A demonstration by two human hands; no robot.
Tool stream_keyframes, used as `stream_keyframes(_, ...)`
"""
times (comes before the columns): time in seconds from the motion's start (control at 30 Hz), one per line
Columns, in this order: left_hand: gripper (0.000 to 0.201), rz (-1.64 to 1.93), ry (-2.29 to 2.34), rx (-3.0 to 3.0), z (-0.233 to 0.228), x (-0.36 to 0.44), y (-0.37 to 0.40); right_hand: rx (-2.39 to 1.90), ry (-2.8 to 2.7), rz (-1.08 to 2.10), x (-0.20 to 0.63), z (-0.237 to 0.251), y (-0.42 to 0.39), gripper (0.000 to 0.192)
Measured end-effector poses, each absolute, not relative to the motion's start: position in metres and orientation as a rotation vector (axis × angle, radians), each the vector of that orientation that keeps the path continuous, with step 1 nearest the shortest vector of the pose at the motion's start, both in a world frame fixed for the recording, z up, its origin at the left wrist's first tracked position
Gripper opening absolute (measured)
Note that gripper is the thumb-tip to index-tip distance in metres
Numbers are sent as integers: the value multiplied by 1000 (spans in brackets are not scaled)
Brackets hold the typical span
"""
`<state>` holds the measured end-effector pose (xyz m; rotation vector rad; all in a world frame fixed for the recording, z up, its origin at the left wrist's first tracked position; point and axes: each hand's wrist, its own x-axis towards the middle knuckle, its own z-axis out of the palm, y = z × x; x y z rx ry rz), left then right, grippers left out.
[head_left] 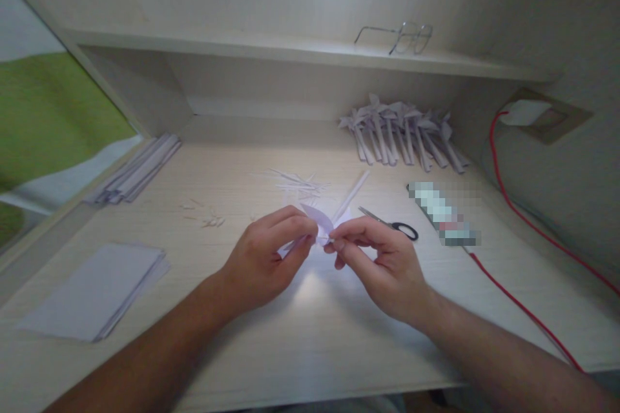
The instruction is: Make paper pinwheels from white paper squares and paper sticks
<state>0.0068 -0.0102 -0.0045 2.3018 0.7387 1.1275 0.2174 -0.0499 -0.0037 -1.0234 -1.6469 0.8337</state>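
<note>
Between both hands is a white paper pinwheel [318, 215] with curved, folded blades, held just above the desk. My left hand [271, 248] is closed, pinching a blade between thumb and fingers. At the pinwheel's middle, my right hand [375, 258] closes its thumb and forefinger on a small thin stick [330, 238], mostly covered by the fingertips. A rolled paper stick [352, 195] slants up to the right behind the pinwheel; whether the two are joined I cannot tell. Scissors [387, 222] with black handles lie just beyond my right hand.
Several finished paper pinwheels [402, 132] lie at the back right. Thin paper strips [300, 184] and short stick bits [208, 219] are scattered mid-desk. Paper sheets [97, 290] and rolled papers [135, 171] sit left. A phone [440, 213] with red cable [527, 313] lies right; glasses [409, 37] rest above.
</note>
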Motion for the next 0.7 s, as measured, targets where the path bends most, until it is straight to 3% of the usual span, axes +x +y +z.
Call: stream_keyframes(0.7,12,1119,762,2203,-2,11,-14,-1026,-1654,830,217,-3,-49,11)
